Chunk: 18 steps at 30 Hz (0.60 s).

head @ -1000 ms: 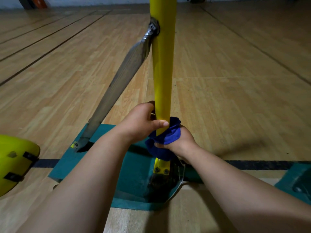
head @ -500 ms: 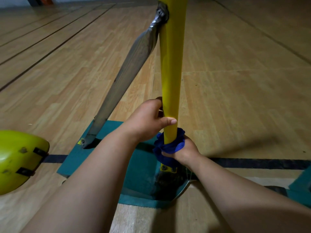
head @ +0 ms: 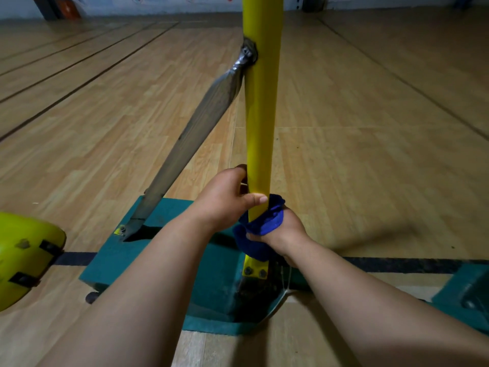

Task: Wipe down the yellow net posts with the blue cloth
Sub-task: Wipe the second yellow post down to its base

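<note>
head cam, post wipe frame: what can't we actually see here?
- Post top: cut off by the upper edge.
- Left hand fingers: behind the post; only the thumb shows.
- Right hand fingers: wrapped in the cloth.
- Post under the cloth: covered, so clean or dirty is unknown.
- Yellow object: cut off by the left edge, unidentifiable.

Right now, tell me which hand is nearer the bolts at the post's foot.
Right. The right hand grips the blue cloth just above the bolts; the left hand holds the yellow post higher.
</note>
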### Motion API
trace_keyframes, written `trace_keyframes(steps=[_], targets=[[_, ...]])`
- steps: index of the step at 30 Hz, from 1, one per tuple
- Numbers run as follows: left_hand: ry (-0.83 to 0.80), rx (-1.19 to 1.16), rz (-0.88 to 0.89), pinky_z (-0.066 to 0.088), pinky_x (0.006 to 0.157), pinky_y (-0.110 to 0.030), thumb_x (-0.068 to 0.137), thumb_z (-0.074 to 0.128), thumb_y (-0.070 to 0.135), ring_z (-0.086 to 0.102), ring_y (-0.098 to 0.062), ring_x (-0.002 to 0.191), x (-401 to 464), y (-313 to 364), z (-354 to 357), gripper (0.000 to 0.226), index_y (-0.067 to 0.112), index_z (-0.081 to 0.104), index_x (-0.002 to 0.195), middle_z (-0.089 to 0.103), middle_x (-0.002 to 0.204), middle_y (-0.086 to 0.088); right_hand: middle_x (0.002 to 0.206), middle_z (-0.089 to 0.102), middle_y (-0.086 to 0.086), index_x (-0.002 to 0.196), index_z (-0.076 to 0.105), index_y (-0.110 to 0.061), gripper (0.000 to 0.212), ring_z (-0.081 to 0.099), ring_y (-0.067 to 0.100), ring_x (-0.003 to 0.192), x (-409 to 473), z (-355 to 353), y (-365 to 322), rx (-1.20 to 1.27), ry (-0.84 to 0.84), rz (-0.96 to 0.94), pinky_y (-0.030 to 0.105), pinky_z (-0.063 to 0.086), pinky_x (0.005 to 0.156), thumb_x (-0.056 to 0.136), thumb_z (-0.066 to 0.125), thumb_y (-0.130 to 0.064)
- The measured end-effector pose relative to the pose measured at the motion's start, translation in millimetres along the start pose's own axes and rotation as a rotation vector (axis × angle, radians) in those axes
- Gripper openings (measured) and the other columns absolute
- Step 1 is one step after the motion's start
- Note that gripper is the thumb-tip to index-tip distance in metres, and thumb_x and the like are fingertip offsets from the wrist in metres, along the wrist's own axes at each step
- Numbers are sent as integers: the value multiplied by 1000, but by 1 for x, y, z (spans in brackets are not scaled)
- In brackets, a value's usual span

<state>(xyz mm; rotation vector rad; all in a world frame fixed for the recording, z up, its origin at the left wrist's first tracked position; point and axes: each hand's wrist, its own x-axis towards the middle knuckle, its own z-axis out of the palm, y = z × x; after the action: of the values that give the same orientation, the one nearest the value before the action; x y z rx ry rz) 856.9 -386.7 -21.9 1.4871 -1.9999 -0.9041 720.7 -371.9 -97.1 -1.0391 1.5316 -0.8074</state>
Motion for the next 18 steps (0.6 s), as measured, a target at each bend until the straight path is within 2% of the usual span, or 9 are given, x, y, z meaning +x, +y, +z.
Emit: trace_keyframes(steps=[2, 3, 4, 8, 10, 11, 13, 16, 18], targets=[[10, -65, -26, 58, 91, -41, 85, 80, 22, 69, -15, 102, -2, 2, 1, 38, 13, 63, 117, 71, 112, 0, 120, 65, 0, 129, 52, -8, 44, 58, 21, 122, -7, -3, -13, 34, -23, -64, 17, 46, 90, 90, 72, -13], [15, -99, -37, 58, 91, -42, 85, 80, 19, 70, -16, 102, -2, 2, 2, 36, 13, 64, 116, 72, 111, -1, 117, 66, 6, 131, 53, -5, 47, 61, 24, 114, -12, -6, -19, -19, 1, -128, 21, 52, 86, 89, 73, -8], [23, -121, -45, 58, 92, -43, 85, 80, 17, 70, -16, 102, -3, 4, 2, 33, 14, 64, 115, 72, 111, -2, 111, 67, 7, 130, 55, -4, 48, 63, 25, 107, -18, -11, -22, -11, -2, -143, 22, 55, 80, 87, 75, -5], [37, -164, -118, 55, 95, -48, 91, 71, 10, 68, -26, 103, -5, 6, 0, 28, 12, 66, 118, 72, 111, -9, 112, 72, 5, 119, 67, -15, 42, 69, 22, 104, -25, -22, -23, -82, 85, -244, 36, 57, 92, 81, 84, -10], [35, -242, -132, 54, 95, -54, 94, 60, -1, 68, -36, 105, -8, 6, -5, 24, 9, 68, 115, 72, 111, -18, 94, 73, 2, 104, 69, -19, 23, 69, 16, 78, -25, -23, -30, -16, 109, -213, 26, 58, 69, 85, 81, -22], [43, -292, -130, 54, 96, -54, 96, 55, -4, 67, -38, 107, -10, 7, -7, 25, 10, 70, 110, 73, 111, -19, 83, 70, 3, 96, 66, -18, 18, 62, 16, 64, -28, -22, -34, -13, 139, -160, 21, 51, 55, 88, 77, -31], [63, -370, -132, 56, 95, -48, 101, 49, -3, 68, -31, 110, -11, 6, -10, 29, 17, 71, 104, 74, 112, -14, 75, 60, 5, 83, 57, -17, 25, 52, 20, 59, -28, -21, -39, -141, 205, -108, 21, 41, 50, 90, 69, -38], [92, -377, -142, 58, 81, -31, 105, 47, 7, 71, -18, 104, -13, 3, -15, 25, 16, 71, 108, 75, 104, -4, 82, 67, -1, 85, 61, -22, 22, 63, 21, 71, -32, -24, -43, -351, 258, -151, 27, 48, 59, 84, 76, -38], [102, -359, -154, 57, 77, -28, 106, 47, 11, 71, -14, 99, -17, 0, -19, 25, 15, 71, 111, 76, 100, 0, 80, 66, -1, 87, 63, -20, 20, 64, 19, 70, -37, -24, -47, -422, 265, -120, 26, 46, 53, 85, 74, -37]])
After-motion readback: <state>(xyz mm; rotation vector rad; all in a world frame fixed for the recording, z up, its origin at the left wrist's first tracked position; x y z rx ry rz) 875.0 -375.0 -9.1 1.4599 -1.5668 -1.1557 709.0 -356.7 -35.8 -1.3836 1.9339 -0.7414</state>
